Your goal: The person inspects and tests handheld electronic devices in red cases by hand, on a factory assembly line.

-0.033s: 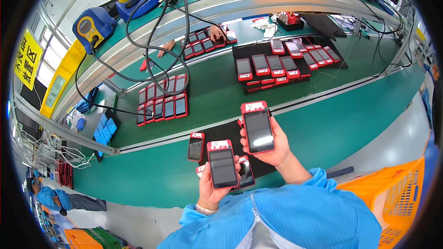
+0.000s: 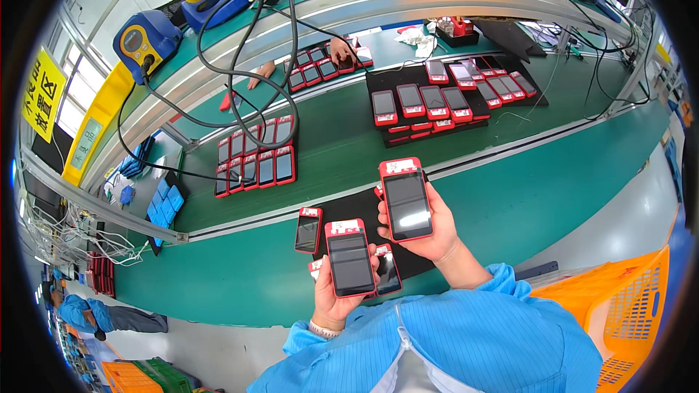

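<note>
Green workbench (image 2: 524, 196), red dark-screened handsets (image 2: 349, 263), left fingers (image 2: 375, 262) curled round one, right fingers (image 2: 383, 220) round another

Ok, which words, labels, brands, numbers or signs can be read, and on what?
Yellow sign: large black characters; wording not copied.
Pale label on yellow strip: dark characters; wording not copied.
White labels on both held red devices: print too small.
Blue-and-yellow unit: markings too blurred.

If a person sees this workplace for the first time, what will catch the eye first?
Probably the red device in the left hand and the matching device in the right hand, just below the picture's middle. Next, perhaps the rows of red devices left of centre, and the large orange basket at the lower right.
</note>
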The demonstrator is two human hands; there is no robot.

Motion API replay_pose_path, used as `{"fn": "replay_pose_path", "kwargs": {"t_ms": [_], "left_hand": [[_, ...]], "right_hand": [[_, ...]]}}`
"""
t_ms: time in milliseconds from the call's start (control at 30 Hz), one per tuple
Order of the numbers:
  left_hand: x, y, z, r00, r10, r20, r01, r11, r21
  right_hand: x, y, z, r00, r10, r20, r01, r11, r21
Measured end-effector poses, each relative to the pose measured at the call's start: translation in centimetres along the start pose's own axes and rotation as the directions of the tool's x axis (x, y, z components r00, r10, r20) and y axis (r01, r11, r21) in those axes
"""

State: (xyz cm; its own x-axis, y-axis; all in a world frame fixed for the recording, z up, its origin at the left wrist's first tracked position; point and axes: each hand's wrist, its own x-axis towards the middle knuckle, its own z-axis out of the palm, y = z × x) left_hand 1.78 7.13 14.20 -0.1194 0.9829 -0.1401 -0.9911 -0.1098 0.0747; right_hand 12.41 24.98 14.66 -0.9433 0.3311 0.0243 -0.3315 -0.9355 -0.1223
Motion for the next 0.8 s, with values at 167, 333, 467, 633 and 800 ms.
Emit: {"fn": "replay_pose_path", "kwargs": {"t_ms": [167,333,467,633,800], "left_hand": [[-0.1,-0.7,-0.6,1.0,-0.016,-0.008,0.016,1.0,-0.025],[-0.5,-1.0,-0.4,0.999,-0.025,0.022,0.025,1.0,0.0],[-0.8,-1.5,0.3,0.988,0.12,-0.094,-0.101,0.978,0.185],[-1.6,-1.1,0.8,0.997,0.08,-0.018,-0.074,0.97,0.231],[-1.3,-1.0,0.2,0.991,0.131,0.035,-0.135,0.964,0.228]], "right_hand": [[0.1,0.0,0.0,0.997,0.029,0.066,-0.034,0.997,0.075],[-0.2,0.7,0.8,0.994,0.036,0.102,-0.047,0.993,0.106],[-0.4,1.2,1.7,0.988,0.033,0.148,-0.042,0.997,0.061],[-0.9,1.9,2.8,0.994,0.035,0.101,-0.037,0.999,0.022],[-1.2,2.4,3.2,0.995,0.047,0.088,-0.049,0.999,0.018]]}}
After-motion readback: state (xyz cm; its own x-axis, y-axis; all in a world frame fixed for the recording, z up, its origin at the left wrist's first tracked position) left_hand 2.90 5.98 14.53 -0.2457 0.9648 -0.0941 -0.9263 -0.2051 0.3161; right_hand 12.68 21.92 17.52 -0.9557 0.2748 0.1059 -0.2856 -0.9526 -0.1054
